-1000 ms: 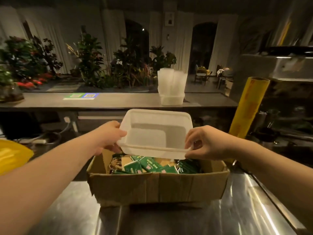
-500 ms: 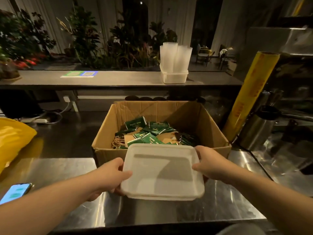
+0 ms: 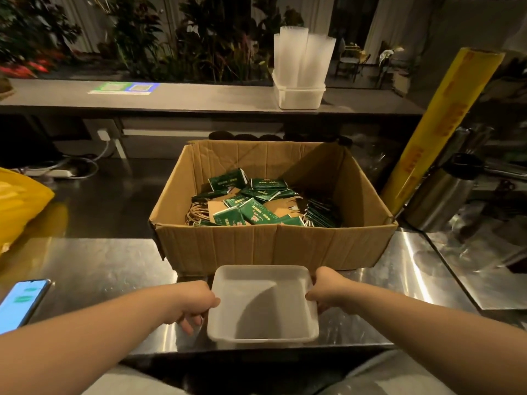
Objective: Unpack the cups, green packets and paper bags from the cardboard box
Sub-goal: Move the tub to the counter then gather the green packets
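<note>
An open cardboard box [image 3: 273, 246] stands on the steel counter. Inside lie several green packets [image 3: 253, 212] scattered over brown paper bags [image 3: 281, 208] with twine handles. Just in front of the box sits an empty white plastic tub [image 3: 262, 334] near the counter's front edge. My left hand [image 3: 191, 303] grips its left rim and my right hand [image 3: 328, 286] grips its right rim. Stacks of translucent cups [image 3: 302, 58] stand in another white tub [image 3: 299, 96] on the far ledge.
A phone [image 3: 20, 303] with a lit screen lies at the left edge. A yellow bag [image 3: 20, 203] sits at the left. A tall yellow roll [image 3: 442, 124] and a steel flask [image 3: 439, 195] stand right of the box. Plants line the back.
Both hands carried the white tub from above the box toward me and lowered it to the counter in front of the box.
</note>
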### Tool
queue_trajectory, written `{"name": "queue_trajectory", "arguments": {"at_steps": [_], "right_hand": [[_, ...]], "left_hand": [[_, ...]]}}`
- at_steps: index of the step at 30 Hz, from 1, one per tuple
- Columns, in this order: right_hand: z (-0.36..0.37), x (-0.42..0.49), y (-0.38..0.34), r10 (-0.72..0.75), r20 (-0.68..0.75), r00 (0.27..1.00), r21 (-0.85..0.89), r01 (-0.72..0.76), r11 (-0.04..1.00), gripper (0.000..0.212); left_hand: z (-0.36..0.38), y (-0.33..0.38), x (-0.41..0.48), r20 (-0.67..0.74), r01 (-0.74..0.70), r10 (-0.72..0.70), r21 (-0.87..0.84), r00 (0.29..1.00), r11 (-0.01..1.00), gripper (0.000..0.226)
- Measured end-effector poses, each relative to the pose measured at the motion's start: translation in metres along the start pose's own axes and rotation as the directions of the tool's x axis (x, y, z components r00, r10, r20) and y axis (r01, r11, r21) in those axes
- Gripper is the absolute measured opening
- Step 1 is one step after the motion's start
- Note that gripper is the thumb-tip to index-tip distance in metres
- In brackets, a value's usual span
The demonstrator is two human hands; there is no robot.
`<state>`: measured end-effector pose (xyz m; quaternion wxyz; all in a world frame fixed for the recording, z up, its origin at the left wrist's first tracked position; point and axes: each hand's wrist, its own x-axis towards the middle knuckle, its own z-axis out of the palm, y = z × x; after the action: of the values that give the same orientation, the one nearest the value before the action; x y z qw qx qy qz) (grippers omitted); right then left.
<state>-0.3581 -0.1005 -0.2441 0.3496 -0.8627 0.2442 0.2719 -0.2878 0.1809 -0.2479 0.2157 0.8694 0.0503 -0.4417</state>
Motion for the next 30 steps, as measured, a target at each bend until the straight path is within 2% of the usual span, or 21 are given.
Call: {"name": "queue_trajectory", "arguments": {"at_steps": [7,11,13,15,17,20,22,24,26,28,30], "right_hand": [[0.005,0.027,0.013,0.020,0.094,0.995,0.074,-0.027,0.997,0.026],[0.012,0.029,0.019,0.062,0.120,0.991,0.037,-0.067,0.997,0.026],[0.006,0.025,0.012,0.051,0.138,0.989,-0.059,-0.043,0.997,0.029],[-0.010,0.014,-0.005,0.018,0.164,0.986,-0.192,0.014,0.981,0.036],[-0.034,-0.002,-0.031,-0.059,0.200,0.978,-0.249,0.109,0.962,0.044],[-0.077,-0.028,-0.080,-0.271,0.227,0.935,-0.221,0.320,0.921,0.034],[-0.103,-0.035,-0.112,-0.405,0.148,0.902,-0.138,0.424,0.895,0.024],[-0.122,-0.026,-0.136,-0.484,0.004,0.875,-0.107,0.482,0.870,0.018],[-0.128,-0.002,-0.150,-0.508,-0.124,0.853,-0.099,0.498,0.861,0.016],[-0.124,0.032,-0.155,-0.467,-0.191,0.863,-0.047,0.468,0.883,0.015],[-0.111,0.066,-0.153,-0.421,-0.223,0.879,-0.039,0.423,0.905,0.013]], "left_hand": [[0.001,-0.004,0.024,0.100,0.044,-0.049,0.051,0.994,0.998,0.039],[-0.001,-0.006,0.026,0.136,0.048,-0.057,0.073,0.989,0.996,0.039],[-0.008,-0.002,0.020,0.156,0.031,-0.054,0.146,0.986,0.989,0.041],[-0.020,0.009,0.008,0.137,-0.062,0.025,0.274,0.990,0.960,0.042],[-0.039,0.031,-0.015,0.126,-0.200,0.167,0.329,0.978,0.923,0.034],[-0.077,0.075,-0.057,0.140,-0.406,0.383,0.224,0.913,0.886,0.019],[-0.103,0.102,-0.069,-0.012,-0.506,0.519,0.200,0.855,0.839,0.013],[-0.124,0.120,-0.062,-0.223,-0.553,0.586,0.196,0.779,0.810,0.010],[-0.137,0.130,-0.044,-0.376,-0.567,0.574,0.142,0.727,0.811,0.010],[-0.141,0.135,-0.017,-0.459,-0.555,0.506,0.033,0.730,0.831,0.011],[-0.137,0.133,0.016,-0.510,-0.529,0.455,-0.001,0.730,0.849,0.012]]}}
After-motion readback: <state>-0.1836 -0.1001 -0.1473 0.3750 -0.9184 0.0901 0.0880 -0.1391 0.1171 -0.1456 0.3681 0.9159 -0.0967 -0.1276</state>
